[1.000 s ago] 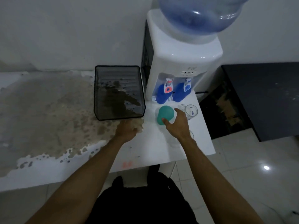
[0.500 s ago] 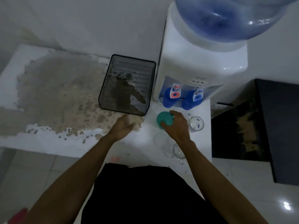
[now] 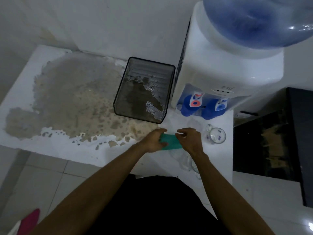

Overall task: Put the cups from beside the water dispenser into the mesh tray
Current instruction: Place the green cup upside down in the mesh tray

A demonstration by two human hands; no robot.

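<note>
Green cup point(image 3: 171, 141) is held between both hands just above the front of the table point(image 3: 22, 92), in front of the water dispenser point(image 3: 220, 68) and near the front right corner of the mesh tray point(image 3: 144, 89). Left hand point(image 3: 155, 140) curls round the cup's left side with fingers closed on it. Right hand point(image 3: 190, 139) is at the cup's right side with fingers bent and partly spread; cannot tell whether they press the cup or only rest beside it. Cup looks tilted or on its side, not certain.

Risks, as judged:
- The cup could slip if the weight sits with one hand only; a drop would land on the table edge or the floor.
- Glass mug point(image 3: 216, 135) stands just beside the right hand. A backward swing of wrist or elbow could knock it.
- More clear glassware point(image 3: 189, 162) lies under the right forearm, near the table's front edge. It is hard to see in the dim light, so easy to brush off.
- The tray wall is raised; a low carry could catch the cup on the rim.

Containers:
- Mesh tray: no cups in it. The dark patches are the stained table seen through the mesh.
- Glass mug: appears empty.
- Green cup: the inside is hidden.
- Dispenser bottle point(image 3: 257, 19): blue; the water level is unclear.
</note>
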